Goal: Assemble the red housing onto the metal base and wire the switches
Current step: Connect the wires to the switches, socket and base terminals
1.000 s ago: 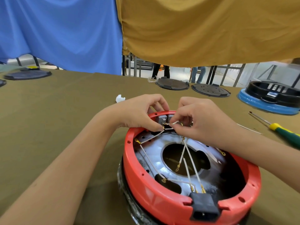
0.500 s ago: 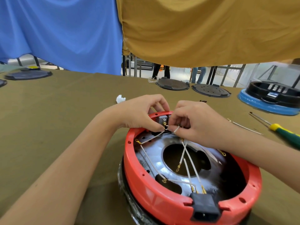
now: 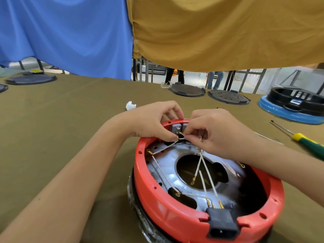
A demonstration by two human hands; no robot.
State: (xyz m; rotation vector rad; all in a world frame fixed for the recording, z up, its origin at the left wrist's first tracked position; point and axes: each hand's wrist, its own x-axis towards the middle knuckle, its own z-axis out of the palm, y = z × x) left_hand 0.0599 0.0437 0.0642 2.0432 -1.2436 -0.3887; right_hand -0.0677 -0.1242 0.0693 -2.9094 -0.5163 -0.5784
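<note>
The red housing (image 3: 168, 213) sits over the metal base (image 3: 168, 174) on the table, a black power socket (image 3: 221, 225) in its near rim. Grey switches (image 3: 176, 128) are set in the far rim. Several white wires (image 3: 206, 171) with brass terminals cross the base. My left hand (image 3: 154, 120) grips the far rim and pinches a brass terminal at the switch. My right hand (image 3: 215, 132) pinches the white wire end at that same terminal; another loose terminal pokes out under its fingers.
A green and yellow screwdriver (image 3: 305, 139) lies at the right. A blue-based black housing (image 3: 294, 107) stands at the far right, two black round covers (image 3: 208, 93) behind, another at far left (image 3: 30, 78). A white paper scrap (image 3: 130, 105) lies left of my hands.
My right hand has shifted slightly left and closer to the switch, bringing the wire end against the terminal held by my left hand. The housing has not moved.
</note>
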